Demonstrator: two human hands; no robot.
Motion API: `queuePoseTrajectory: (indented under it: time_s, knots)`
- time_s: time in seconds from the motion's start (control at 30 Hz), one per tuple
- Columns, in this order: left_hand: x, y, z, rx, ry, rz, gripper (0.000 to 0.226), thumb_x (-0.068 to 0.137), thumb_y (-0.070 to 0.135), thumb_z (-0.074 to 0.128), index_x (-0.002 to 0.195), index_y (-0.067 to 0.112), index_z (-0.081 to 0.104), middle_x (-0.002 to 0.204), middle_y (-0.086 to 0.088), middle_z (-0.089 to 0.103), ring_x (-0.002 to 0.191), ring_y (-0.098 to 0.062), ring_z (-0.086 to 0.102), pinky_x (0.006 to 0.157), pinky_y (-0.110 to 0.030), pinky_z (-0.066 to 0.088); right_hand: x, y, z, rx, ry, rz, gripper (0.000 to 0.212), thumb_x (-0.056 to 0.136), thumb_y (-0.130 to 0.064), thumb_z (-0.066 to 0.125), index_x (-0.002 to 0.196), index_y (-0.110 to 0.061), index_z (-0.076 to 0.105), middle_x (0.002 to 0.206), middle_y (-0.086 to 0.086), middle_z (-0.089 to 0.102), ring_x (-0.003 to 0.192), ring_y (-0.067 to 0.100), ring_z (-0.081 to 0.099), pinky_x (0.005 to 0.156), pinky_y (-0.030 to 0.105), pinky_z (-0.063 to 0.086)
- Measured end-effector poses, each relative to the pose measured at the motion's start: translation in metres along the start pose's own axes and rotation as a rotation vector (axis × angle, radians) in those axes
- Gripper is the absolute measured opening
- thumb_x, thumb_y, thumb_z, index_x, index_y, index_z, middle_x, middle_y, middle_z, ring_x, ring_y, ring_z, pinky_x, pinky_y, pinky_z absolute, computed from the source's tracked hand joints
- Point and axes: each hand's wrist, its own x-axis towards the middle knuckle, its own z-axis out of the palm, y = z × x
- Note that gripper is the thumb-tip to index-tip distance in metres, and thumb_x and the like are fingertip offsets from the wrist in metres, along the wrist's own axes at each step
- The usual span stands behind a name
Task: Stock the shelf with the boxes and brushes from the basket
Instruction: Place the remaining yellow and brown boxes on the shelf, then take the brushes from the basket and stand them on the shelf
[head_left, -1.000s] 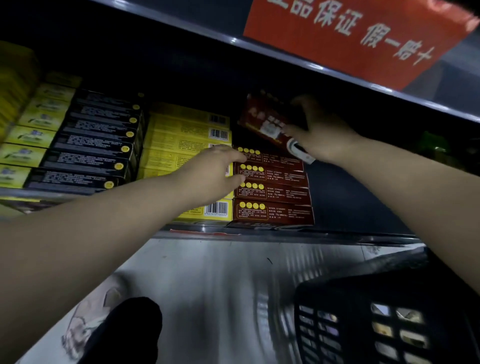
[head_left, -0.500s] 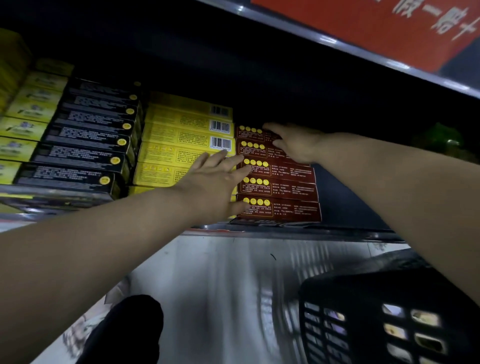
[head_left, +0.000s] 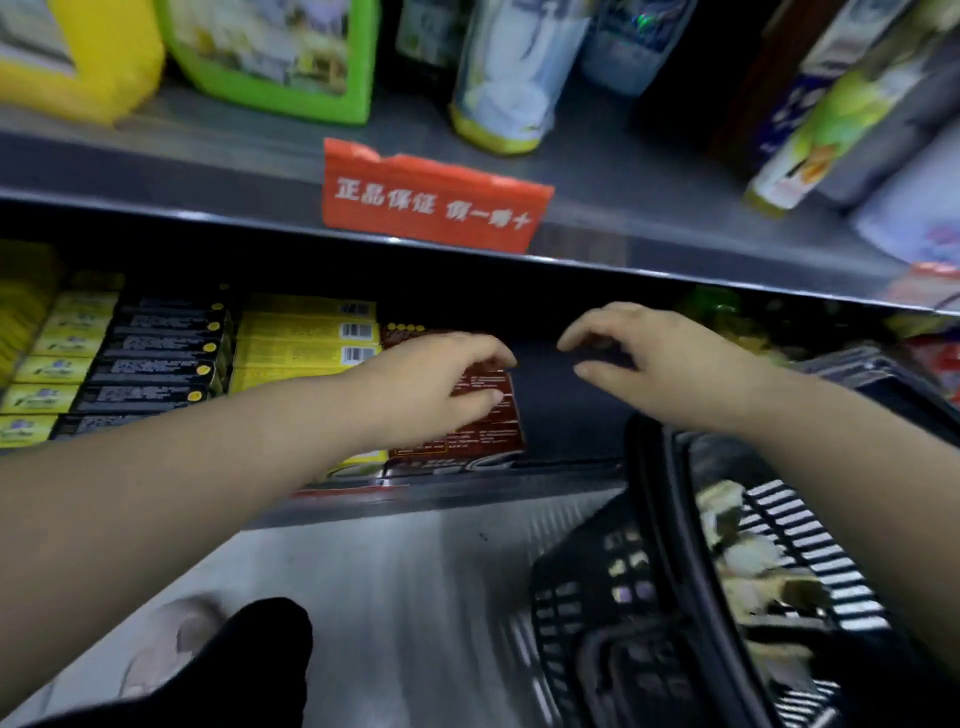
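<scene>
Right hand (head_left: 654, 364) is drawing off the red boxes (head_left: 496, 423), grip slack and empty, nearest the basket (head_left: 587, 587); left hand (head_left: 436, 387) is hanging slack too.

The lower grey metal shelf (head_left: 566, 421) carries stacked rows of flat cardboard boxes side by side: pale green boxes (head_left: 57, 358) at the left, then black boxes (head_left: 161, 343), yellow barcoded boxes (head_left: 306, 332) and dark red yellow-dotted boxes (head_left: 498, 415). The upper grey shelf (head_left: 156, 171) bears blurred bottles and a red paper sign (head_left: 431, 200).
</scene>
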Motion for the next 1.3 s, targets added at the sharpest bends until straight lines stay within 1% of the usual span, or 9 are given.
queuePoseTrajectory:
  time_s: [0.13, 0.23, 0.33, 0.43, 0.6, 0.77, 0.9, 1.17, 1.3]
  knots:
    - [-0.001, 0.075, -0.003, 0.027, 0.010, 0.299, 0.040, 0.090, 0.032, 0.056, 0.129, 0.024, 0.051, 0.129, 0.004, 0.054, 0.119, -0.011, 0.049, 0.101, -0.023, 0.035, -0.098, 0.011, -0.014, 0.249, 0.157, 0.139, 0.023, 0.086, -0.017, 0.062, 0.103, -0.031, 0.059, 0.104, -0.007, 0.057, 0.097, 0.007, 0.058, 0.090, 0.023, 0.045]
    - [0.001, 0.116, 0.012, 0.188, -0.162, 0.471, 0.045, 0.090, 0.043, 0.054, 0.133, 0.028, 0.048, 0.140, 0.005, 0.045, 0.131, -0.013, 0.036, 0.110, -0.023, 0.023, -0.159, 0.014, 0.006, 0.421, 0.133, 0.304, 0.015, 0.086, -0.029, 0.063, 0.100, -0.035, 0.058, 0.100, -0.010, 0.061, 0.095, 0.005, 0.060, 0.088, 0.028, 0.048]
    - [0.006, 0.129, 0.030, 0.382, -0.387, 0.447, 0.051, 0.090, 0.053, 0.048, 0.137, 0.033, 0.043, 0.151, 0.010, 0.030, 0.143, -0.009, 0.013, 0.113, -0.022, 0.005, -0.199, 0.004, 0.036, 0.595, 0.059, 0.438, 0.030, 0.081, -0.052, 0.061, 0.099, -0.029, 0.059, 0.088, -0.007, 0.066, 0.084, 0.008, 0.062, 0.082, 0.033, 0.051]
    - [0.008, 0.130, 0.038, 0.319, -0.465, 0.356, 0.051, 0.089, 0.052, 0.049, 0.137, 0.035, 0.043, 0.154, 0.012, 0.023, 0.144, -0.005, 0.006, 0.111, -0.019, 0.004, -0.206, -0.008, 0.056, 0.587, -0.003, 0.461, 0.040, 0.076, -0.064, 0.059, 0.102, -0.034, 0.052, 0.087, -0.018, 0.059, 0.079, -0.001, 0.057, 0.067, 0.017, 0.047]
    - [0.014, 0.137, 0.046, 0.348, -0.483, 0.310, 0.049, 0.091, 0.050, 0.047, 0.138, 0.037, 0.041, 0.156, 0.012, 0.019, 0.145, -0.005, 0.004, 0.113, -0.021, 0.004, -0.196, -0.008, 0.059, 0.537, 0.114, 0.435, 0.035, 0.079, -0.047, 0.066, 0.098, -0.019, 0.061, 0.075, -0.009, 0.057, 0.068, 0.006, 0.053, 0.058, 0.022, 0.042]
    - [0.019, 0.160, 0.071, 0.391, -0.431, 0.309, 0.049, 0.094, 0.051, 0.041, 0.140, 0.037, 0.038, 0.156, 0.009, 0.019, 0.146, -0.011, 0.003, 0.116, -0.029, 0.006, -0.207, 0.020, 0.044, 0.403, 0.012, 0.500, 0.034, 0.073, -0.041, 0.070, 0.084, -0.010, 0.064, 0.074, 0.006, 0.062, 0.065, 0.018, 0.055, 0.055, 0.029, 0.042]
    - [0.020, 0.189, 0.101, 0.405, -0.389, 0.331, 0.050, 0.095, 0.053, 0.035, 0.143, 0.036, 0.034, 0.157, 0.008, 0.019, 0.146, -0.014, 0.005, 0.118, -0.033, 0.009, -0.232, 0.049, 0.029, 0.371, -0.109, 0.572, 0.054, 0.071, -0.042, 0.073, 0.108, -0.004, 0.061, 0.111, 0.018, 0.064, 0.099, 0.033, 0.062, 0.084, 0.044, 0.053]
    - [-0.003, 0.253, 0.147, 0.241, -0.455, 0.460, 0.051, 0.099, 0.040, 0.036, 0.148, 0.027, 0.025, 0.154, 0.002, 0.029, 0.143, -0.017, 0.022, 0.113, -0.028, 0.017, -0.321, 0.094, 0.011, 0.342, -0.356, 0.782, 0.047, 0.071, -0.040, 0.073, 0.115, -0.026, 0.062, 0.120, -0.004, 0.059, 0.113, 0.017, 0.053, 0.104, 0.039, 0.039]
    - [0.003, 0.257, 0.146, -0.081, -0.392, 0.398, 0.044, 0.097, 0.035, 0.043, 0.140, 0.029, 0.036, 0.139, 0.004, 0.051, 0.127, -0.016, 0.047, 0.104, -0.036, 0.039, -0.315, 0.094, 0.020, 0.550, -0.049, 0.795, 0.045, 0.079, -0.056, 0.060, 0.114, -0.028, 0.062, 0.119, -0.004, 0.059, 0.113, 0.016, 0.052, 0.103, 0.035, 0.038]
